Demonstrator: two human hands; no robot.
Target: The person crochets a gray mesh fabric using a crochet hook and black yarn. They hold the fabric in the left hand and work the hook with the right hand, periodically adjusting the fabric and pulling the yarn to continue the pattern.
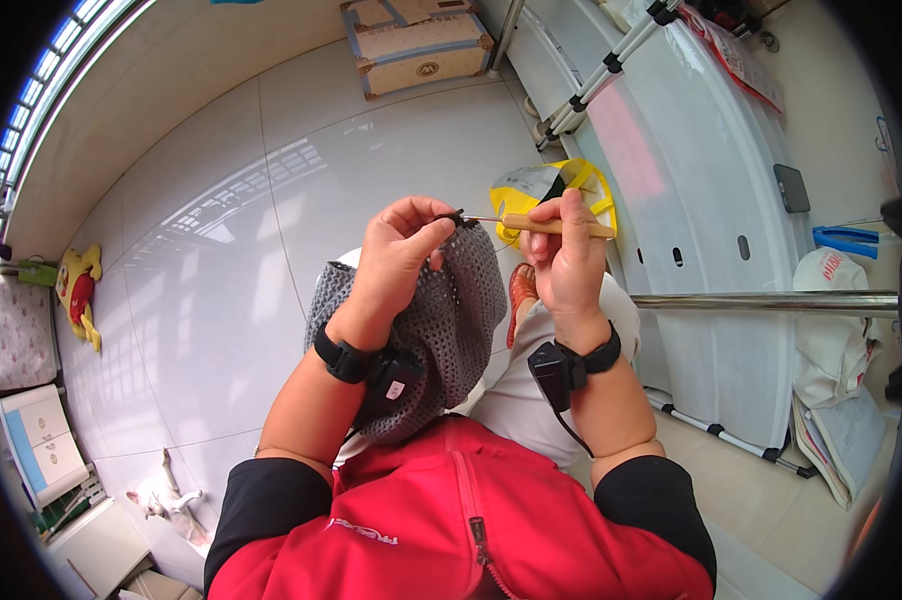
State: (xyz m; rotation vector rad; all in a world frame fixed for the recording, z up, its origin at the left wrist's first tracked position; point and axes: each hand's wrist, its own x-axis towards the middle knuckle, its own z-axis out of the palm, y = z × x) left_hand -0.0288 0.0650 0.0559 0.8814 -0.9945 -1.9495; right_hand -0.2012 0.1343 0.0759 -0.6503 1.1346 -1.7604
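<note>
A grey openwork crocheted fabric drapes over my lap, bunched and hanging in folds. My left hand pinches its upper edge between thumb and fingers, where a strip of black yarn runs along the rim. In my right hand is a crochet hook with a wooden handle, held almost level. Its thin metal shaft points left and meets the black yarn at my left fingertips. The hook's very tip is hidden in the yarn and fingers.
A yellow bag stands on the floor beyond my right hand. To the right are a white panelled unit and a metal rail. A patterned box, a yellow plush toy and a white dog are on the tiles.
</note>
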